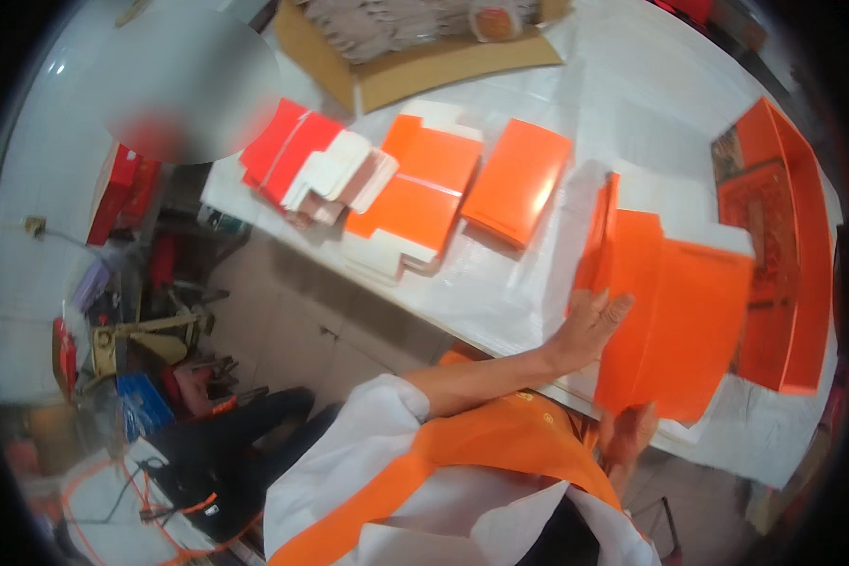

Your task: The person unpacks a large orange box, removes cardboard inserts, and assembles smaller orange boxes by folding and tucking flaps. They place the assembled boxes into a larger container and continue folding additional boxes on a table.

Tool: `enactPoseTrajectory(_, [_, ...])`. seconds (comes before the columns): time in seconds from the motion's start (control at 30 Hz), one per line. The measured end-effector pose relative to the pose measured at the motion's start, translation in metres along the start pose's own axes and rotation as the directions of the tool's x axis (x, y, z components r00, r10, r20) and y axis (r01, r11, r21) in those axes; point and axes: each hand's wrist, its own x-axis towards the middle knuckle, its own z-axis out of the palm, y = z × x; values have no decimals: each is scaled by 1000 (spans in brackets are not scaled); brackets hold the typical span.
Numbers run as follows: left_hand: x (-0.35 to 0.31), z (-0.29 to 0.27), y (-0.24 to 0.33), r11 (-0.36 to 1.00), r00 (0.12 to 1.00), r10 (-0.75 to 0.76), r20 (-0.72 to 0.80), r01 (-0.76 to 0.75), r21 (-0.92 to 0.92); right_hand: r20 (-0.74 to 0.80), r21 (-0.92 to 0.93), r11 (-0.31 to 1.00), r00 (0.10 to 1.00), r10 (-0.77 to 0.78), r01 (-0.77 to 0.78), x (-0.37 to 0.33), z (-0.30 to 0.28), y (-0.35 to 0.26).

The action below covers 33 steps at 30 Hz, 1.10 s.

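Note:
An orange cardboard carton [689, 311], partly folded, lies tilted at the table's near edge in front of me. One narrow side panel stands up along its left, and a pale flap shows at its far right corner. My left hand [587, 332] is closed at the near end of that panel, its fingers against the card. At the carton's near edge, my right hand [629, 434] grips the card from below; some of its fingers are hidden. Right of the carton stands an open orange box [794, 245] on its side, with a patterned inner face.
Left along the white table [632, 113] lie a closed orange box [519, 179], a strapped stack of flat orange cartons [420, 184] and a red stack [292, 151]. Behind them is an open brown cardboard box [453, 71] of wrapped packets. A chair and clutter stand lower left.

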Motion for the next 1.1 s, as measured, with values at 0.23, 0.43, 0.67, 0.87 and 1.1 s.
enactPoseTrajectory(0.23, [-4, 20, -13, 999, 993, 25, -119, -20, 47, -212, 8, 998, 975, -65, 69, 19, 27, 23])
enactPoseTrajectory(0.43, [-7, 18, -6, 980, 981, 189, 51, -192, 54, -169, -675, 737, 977, -132, -17, 24, 61, 8])
enactPoseTrajectory(0.67, [-9, 9, 12, 989, 979, -15, -204, -15, -148, -201, -407, 819, 915, 351, -404, 36, 57, 5])
enactPoseTrajectory(0.87, [-22, -29, 23, 907, 970, 101, -223, 2, 420, 157, -736, 582, 748, 645, -347, 10, 53, -57])
enactPoseTrajectory(1.1, [-58, -13, -12, 904, 1000, 17, -22, -6, 428, 127, -926, 312, 956, -265, 210, 74, 37, -52])
